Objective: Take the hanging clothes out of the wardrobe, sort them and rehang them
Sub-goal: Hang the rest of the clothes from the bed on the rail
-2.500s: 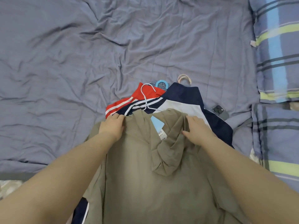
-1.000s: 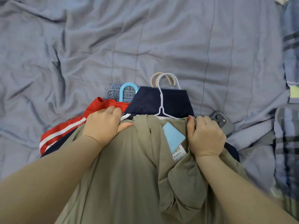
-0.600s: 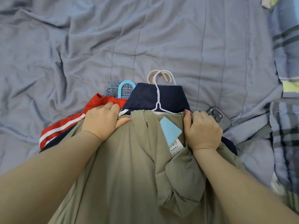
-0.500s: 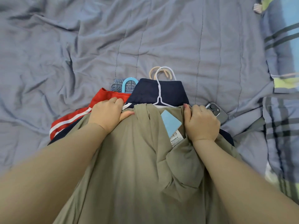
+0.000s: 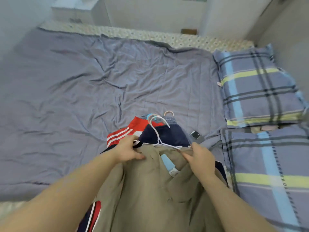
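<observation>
Looking down, head view: bed under a rumpled grey-blue quilt [image 5: 83, 97], pale walls [image 5: 150, 12] and a cabinet [image 5: 75, 10] behind.

Counts:
- 2 plaid pillows [image 5: 257, 87], right side
- 1 phone [image 5: 195, 135] on the quilt beside the pile
- 4 garments at the near edge: olive garment [image 5: 150, 190] on top, then navy jacket [image 5: 167, 134], red jacket [image 5: 120, 134], denim [image 5: 168, 118]
- 3 hooks clear: white hanger [image 5: 157, 131], blue hanger [image 5: 151, 115], beige hanger [image 5: 169, 112]

Left hand [image 5: 128, 149] and right hand [image 5: 199, 156] each pinch the olive collar edge.

Two pillows [image 5: 257, 91], one phone [image 5: 195, 135] and four garments [image 5: 150, 190]

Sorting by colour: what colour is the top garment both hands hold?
Plain olive-khaki garment, head view.
</observation>
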The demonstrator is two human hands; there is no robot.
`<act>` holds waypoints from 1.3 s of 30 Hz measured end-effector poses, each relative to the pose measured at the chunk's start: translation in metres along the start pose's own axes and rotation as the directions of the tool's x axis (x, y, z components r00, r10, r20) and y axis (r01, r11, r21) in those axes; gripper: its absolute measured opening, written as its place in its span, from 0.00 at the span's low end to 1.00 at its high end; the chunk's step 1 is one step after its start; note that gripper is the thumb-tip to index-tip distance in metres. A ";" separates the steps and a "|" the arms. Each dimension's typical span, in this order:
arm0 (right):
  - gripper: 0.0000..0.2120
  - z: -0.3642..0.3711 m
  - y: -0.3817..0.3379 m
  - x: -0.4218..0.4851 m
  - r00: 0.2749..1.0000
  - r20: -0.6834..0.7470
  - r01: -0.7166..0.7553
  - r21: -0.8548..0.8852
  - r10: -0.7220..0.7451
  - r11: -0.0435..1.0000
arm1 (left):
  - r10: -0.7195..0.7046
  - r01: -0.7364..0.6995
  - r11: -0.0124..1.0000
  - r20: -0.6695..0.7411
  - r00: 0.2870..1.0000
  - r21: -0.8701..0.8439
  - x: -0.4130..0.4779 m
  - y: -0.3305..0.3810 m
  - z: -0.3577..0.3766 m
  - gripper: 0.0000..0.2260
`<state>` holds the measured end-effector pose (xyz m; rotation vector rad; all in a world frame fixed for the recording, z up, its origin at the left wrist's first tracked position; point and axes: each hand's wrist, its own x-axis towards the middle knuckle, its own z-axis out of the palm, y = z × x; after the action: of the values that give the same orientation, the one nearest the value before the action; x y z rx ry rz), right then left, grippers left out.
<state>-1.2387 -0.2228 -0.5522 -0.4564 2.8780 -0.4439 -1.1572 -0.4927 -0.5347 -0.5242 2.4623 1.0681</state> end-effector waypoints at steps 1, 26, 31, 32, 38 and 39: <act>0.19 -0.021 -0.013 -0.008 1.000 -0.018 -0.015 0.009 0.015 1.000 | 0.029 -0.034 0.982 -0.027 0.999 -0.185 -0.020 0.022 -0.020 0.31; 0.17 -0.277 -0.309 -0.104 0.605 0.146 0.672 0.435 -0.783 0.600 | 0.011 -0.386 0.626 -0.487 0.873 -0.678 -0.337 0.144 -0.262 0.16; 0.18 -0.250 -0.350 -0.156 0.398 0.233 0.843 0.288 -0.887 0.454 | -0.341 -0.381 0.503 -0.583 0.737 -0.776 -0.414 0.127 -0.246 0.17; 0.19 -0.244 -0.357 -0.169 0.346 0.249 0.872 0.270 -0.904 0.408 | -0.402 -0.375 0.474 -0.575 0.713 -0.797 -0.433 0.120 -0.238 0.15; 0.21 -0.205 -0.399 -0.270 0.030 0.279 0.973 0.210 -0.960 0.091 | -0.686 -0.390 0.292 -0.475 0.551 -0.874 -0.563 0.071 -0.176 0.12; 0.19 -0.198 -0.407 -0.288 -0.019 0.252 0.977 0.209 -0.967 0.035 | -0.726 -0.402 0.259 -0.451 0.519 -0.878 -0.585 0.066 -0.169 0.11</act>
<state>-0.9060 -0.4462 -0.1950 -2.3608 1.6326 -0.3861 -0.7291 -0.4742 -0.0974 -2.1989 1.6722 2.6975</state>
